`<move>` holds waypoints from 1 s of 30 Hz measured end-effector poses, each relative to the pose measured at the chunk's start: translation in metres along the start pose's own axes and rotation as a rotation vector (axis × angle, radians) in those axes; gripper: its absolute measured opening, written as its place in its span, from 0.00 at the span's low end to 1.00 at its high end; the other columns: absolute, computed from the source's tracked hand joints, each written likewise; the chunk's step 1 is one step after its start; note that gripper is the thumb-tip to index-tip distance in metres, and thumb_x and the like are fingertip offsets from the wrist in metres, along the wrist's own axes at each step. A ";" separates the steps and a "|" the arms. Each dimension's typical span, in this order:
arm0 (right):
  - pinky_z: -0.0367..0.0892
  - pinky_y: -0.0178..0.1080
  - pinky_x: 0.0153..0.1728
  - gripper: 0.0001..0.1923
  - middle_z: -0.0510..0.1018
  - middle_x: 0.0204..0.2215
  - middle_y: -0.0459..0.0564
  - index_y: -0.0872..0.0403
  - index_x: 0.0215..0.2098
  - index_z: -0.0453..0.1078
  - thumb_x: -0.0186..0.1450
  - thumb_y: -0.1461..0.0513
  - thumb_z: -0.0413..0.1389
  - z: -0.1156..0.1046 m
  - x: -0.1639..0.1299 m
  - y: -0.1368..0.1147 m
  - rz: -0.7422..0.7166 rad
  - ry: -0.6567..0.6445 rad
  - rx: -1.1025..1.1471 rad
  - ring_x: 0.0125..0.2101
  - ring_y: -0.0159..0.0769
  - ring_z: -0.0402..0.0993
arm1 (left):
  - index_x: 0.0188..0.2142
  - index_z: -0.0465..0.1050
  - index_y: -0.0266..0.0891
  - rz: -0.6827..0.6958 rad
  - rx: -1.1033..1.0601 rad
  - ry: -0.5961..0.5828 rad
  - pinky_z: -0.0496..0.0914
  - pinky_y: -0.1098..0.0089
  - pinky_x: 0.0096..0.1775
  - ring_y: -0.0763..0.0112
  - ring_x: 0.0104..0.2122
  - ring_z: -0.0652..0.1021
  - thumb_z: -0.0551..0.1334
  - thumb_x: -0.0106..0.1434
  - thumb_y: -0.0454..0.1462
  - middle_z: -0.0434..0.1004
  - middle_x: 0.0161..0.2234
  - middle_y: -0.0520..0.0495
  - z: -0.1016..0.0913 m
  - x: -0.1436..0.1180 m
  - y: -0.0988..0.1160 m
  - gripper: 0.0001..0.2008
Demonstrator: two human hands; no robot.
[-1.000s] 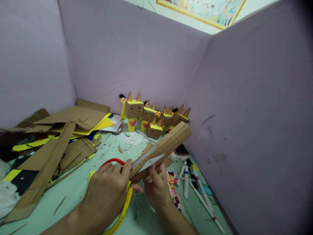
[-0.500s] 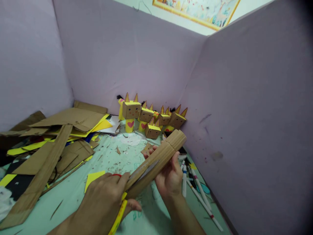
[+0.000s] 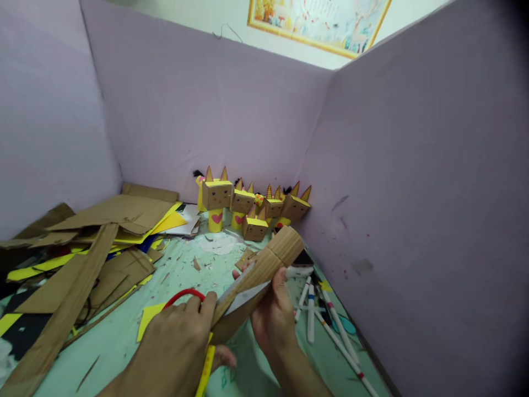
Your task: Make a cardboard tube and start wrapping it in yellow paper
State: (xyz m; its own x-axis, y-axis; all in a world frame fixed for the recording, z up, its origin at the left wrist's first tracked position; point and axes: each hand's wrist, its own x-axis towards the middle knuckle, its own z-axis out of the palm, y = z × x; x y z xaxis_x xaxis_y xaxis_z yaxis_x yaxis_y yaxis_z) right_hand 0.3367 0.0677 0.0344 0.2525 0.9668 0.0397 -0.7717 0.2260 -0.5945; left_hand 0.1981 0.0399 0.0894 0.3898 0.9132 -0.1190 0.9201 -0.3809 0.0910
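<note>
While the left hand (image 3: 176, 336) grips the scissors (image 3: 248, 296), their blades parted along the cardboard piece (image 3: 278, 256), the right hand (image 3: 275, 318) clasps that piece above the green tablecloth (image 3: 115, 336). Cutting looks partway done, judging by the creased far end, which appears whole and uncut.

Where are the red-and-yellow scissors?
The scissors are in the left hand, below and left of centre in the head view, blades at the cardboard.

Scissor blades (image 3: 248, 296) wider apart again
</note>
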 end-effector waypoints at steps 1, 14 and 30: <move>0.70 0.45 0.46 0.23 0.81 0.32 0.47 0.52 0.37 0.74 0.55 0.44 0.60 0.000 0.000 0.000 0.002 0.004 -0.009 0.36 0.39 0.78 | 0.45 0.69 0.36 0.008 0.014 0.019 0.71 0.53 0.39 0.48 0.37 0.79 0.62 0.60 0.45 0.77 0.37 0.39 0.003 -0.001 -0.001 0.18; 0.71 0.43 0.41 0.25 0.81 0.30 0.47 0.53 0.38 0.72 0.54 0.42 0.60 -0.005 0.002 0.004 0.049 0.074 -0.005 0.34 0.39 0.78 | 0.39 0.70 0.38 0.029 0.001 -0.018 0.72 0.56 0.38 0.50 0.37 0.80 0.60 0.62 0.44 0.79 0.35 0.42 0.009 0.000 -0.003 0.12; 0.73 0.42 0.37 0.22 0.82 0.31 0.47 0.51 0.40 0.71 0.59 0.43 0.57 -0.006 -0.007 0.011 0.033 0.020 -0.064 0.33 0.40 0.79 | 0.45 0.68 0.40 0.033 0.001 -0.080 0.71 0.57 0.37 0.47 0.38 0.80 0.61 0.59 0.46 0.80 0.36 0.40 -0.023 0.002 0.003 0.17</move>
State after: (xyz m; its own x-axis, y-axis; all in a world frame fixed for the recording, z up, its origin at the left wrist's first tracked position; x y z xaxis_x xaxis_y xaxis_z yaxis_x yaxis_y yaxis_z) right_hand 0.3295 0.0626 0.0229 0.2400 0.9708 0.0037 -0.7409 0.1856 -0.6454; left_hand 0.2012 0.0438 0.1125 0.4218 0.8855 -0.1949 0.9067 -0.4109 0.0955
